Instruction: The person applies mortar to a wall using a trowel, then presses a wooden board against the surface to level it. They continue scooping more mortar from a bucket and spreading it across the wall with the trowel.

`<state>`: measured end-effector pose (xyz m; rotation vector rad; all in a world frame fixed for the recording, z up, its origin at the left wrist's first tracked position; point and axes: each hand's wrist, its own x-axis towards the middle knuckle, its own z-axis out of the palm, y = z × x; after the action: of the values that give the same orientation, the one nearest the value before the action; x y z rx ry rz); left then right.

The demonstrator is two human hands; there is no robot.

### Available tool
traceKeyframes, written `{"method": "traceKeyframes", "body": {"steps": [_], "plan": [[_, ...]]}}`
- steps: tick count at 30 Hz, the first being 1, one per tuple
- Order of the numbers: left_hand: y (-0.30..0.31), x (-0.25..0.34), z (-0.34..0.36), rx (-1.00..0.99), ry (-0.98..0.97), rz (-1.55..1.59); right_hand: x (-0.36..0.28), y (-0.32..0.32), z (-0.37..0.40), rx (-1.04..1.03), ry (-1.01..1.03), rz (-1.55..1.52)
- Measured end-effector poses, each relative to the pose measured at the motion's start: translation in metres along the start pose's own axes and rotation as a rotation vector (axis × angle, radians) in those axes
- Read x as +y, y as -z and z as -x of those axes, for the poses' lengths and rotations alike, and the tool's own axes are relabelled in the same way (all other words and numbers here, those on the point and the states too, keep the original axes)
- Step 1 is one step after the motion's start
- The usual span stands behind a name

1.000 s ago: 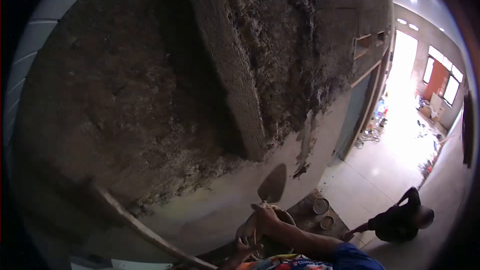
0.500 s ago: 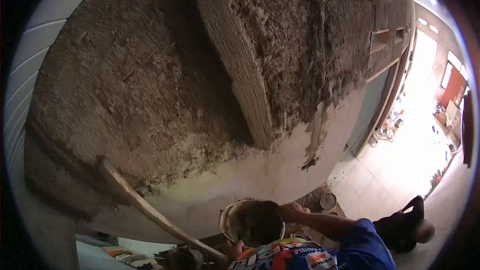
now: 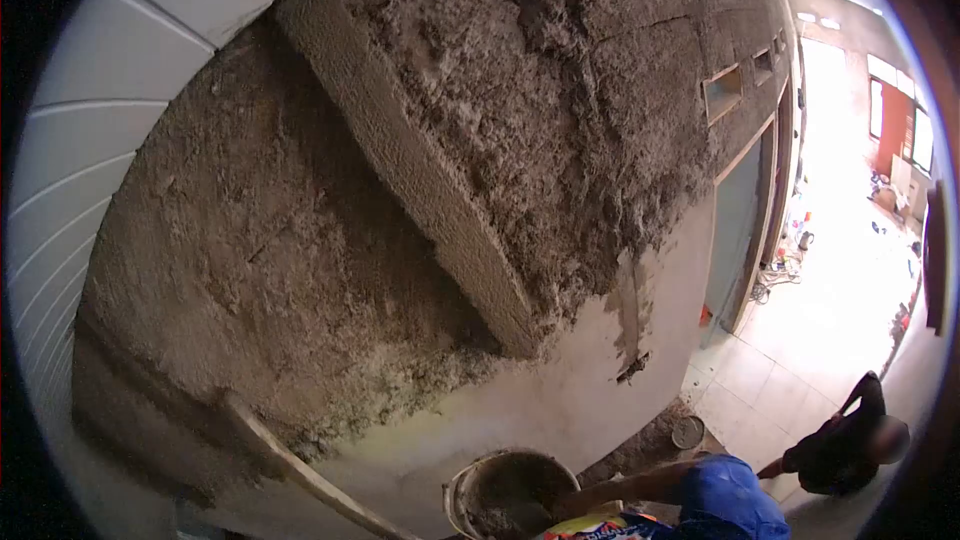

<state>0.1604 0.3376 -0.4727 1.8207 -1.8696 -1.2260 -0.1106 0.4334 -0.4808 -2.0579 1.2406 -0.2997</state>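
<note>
A pale bucket (image 3: 455, 505) at the bottom centre holds a dark, wet-looking, mortar-like mix (image 3: 505, 490). My right forearm, below a blue sleeve (image 3: 735, 500), reaches to the bucket's right side. At the rim my right hand (image 3: 566, 506) is mostly hidden, and its fingers do not show. A lighter grey patch lies in the mix beside it; I cannot make out whether it is a tool. My left hand is outside the picture. Ahead of me rises a wall with rough grey plaster (image 3: 330, 270) above and a smooth pale band (image 3: 480, 420) below.
A long wooden strip (image 3: 300, 470) slants across the lower left. A beam-like ridge (image 3: 420, 190) runs diagonally over the wall. On the right, another person in dark clothes (image 3: 850, 445) is by the tiled floor (image 3: 760, 380). A round container (image 3: 688, 431) sits near the wall's foot.
The view has tilted up, so the bucket sits lower. My right hand has moved from the rim down toward the mix. My left hand has left view. The other person's arm has shifted.
</note>
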Motion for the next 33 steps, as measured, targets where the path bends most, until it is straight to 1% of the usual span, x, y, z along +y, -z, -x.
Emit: {"method": "traceKeyframes", "body": {"steps": [5,8,9,10,11,12,13,14,15,17,18,19,20,22,23,24,25,26,27,28,29,30,31,32,33], "plan": [[-0.002,-0.018,-0.034,-0.045,-0.104,-0.053,-0.006,-0.004,0.014,-0.010,0.094,0.013],[0.000,-0.039,-0.059,-0.071,-0.224,-0.084,-0.019,0.016,0.032,0.087,0.175,0.061],[0.001,-0.053,-0.073,-0.080,-0.317,-0.110,-0.026,0.029,0.042,0.156,0.209,0.090],[0.002,-0.071,-0.088,-0.089,-0.445,-0.160,-0.038,0.049,0.051,0.211,0.063,-0.065],[0.005,-0.092,-0.106,-0.091,-0.628,-0.239,-0.053,0.075,0.063,0.313,-0.072,-0.250],[0.010,-0.114,-0.130,-0.061,-0.914,-0.398,-0.069,0.100,0.074,0.439,-0.168,-0.437],[0.008,-0.101,-0.121,-0.080,-0.761,-0.282,-0.085,0.128,0.087,0.591,-0.229,-0.606],[0.006,-0.090,-0.112,-0.081,-0.611,-0.158,-0.101,0.156,0.100,0.756,-0.253,-0.749],[0.003,-0.080,-0.110,-0.096,-0.503,-0.076,-0.118,0.185,0.111,0.923,-0.251,-0.859],[-0.002,-0.061,-0.104,-0.099,-0.285,0.099,-0.153,0.238,0.138,1.250,-0.212,-0.956],[-0.004,-0.055,-0.106,-0.068,-0.370,0.054,-0.170,0.262,0.151,1.398,-0.195,-0.941],[-0.003,-0.050,-0.102,-0.055,-0.285,0.047,-0.185,0.282,0.162,1.584,-0.182,-0.776],[-0.005,-0.033,-0.093,-0.022,-0.167,0.026,-0.192,0.299,0.171,1.758,-0.169,-0.600],[-0.007,0.017,-0.064,0.060,0.114,0.005,-0.186,0.333,0.178,2.098,0.090,-0.376],[-0.009,0.041,-0.051,0.117,0.275,0.013,-0.187,0.354,0.179,2.202,0.548,-0.687],[-0.012,0.059,-0.040,0.182,0.412,0.045,-0.187,0.374,0.183,2.215,1.033,-1.002],[-0.013,0.074,-0.032,0.219,0.488,0.057,-0.178,0.395,0.181,2.485,0.860,-0.625],[-0.015,0.073,-0.027,0.246,0.510,0.137,-0.158,0.417,0.179,2.689,0.653,-0.213],[-0.014,0.068,-0.026,0.239,0.516,0.136,-0.119,0.443,0.179,2.855,0.390,-0.006],[-0.009,0.061,-0.027,0.108,0.284,0.076,-0.084,0.459,0.176,2.983,0.107,0.217],[0.001,0.052,-0.025,-0.020,0.057,0.013,-0.072,0.455,0.164,2.976,0.093,0.215],[0.008,0.044,-0.019,-0.087,-0.043,-0.028,-0.067,0.445,0.145,2.425,-0.505,0.636],[0.016,0.041,-0.011,-0.150,-0.146,-0.062,-0.064,0.433,0.123,1.737,-0.936,0.920],[0.019,0.059,0.001,-0.096,-0.334,-0.147,-0.073,0.408,0.113,1.462,-0.863,0.894],[0.018,0.052,-0.006,-0.102,-0.380,-0.165,-0.090,0.367,0.098,1.433,-0.658,0.604]]}}
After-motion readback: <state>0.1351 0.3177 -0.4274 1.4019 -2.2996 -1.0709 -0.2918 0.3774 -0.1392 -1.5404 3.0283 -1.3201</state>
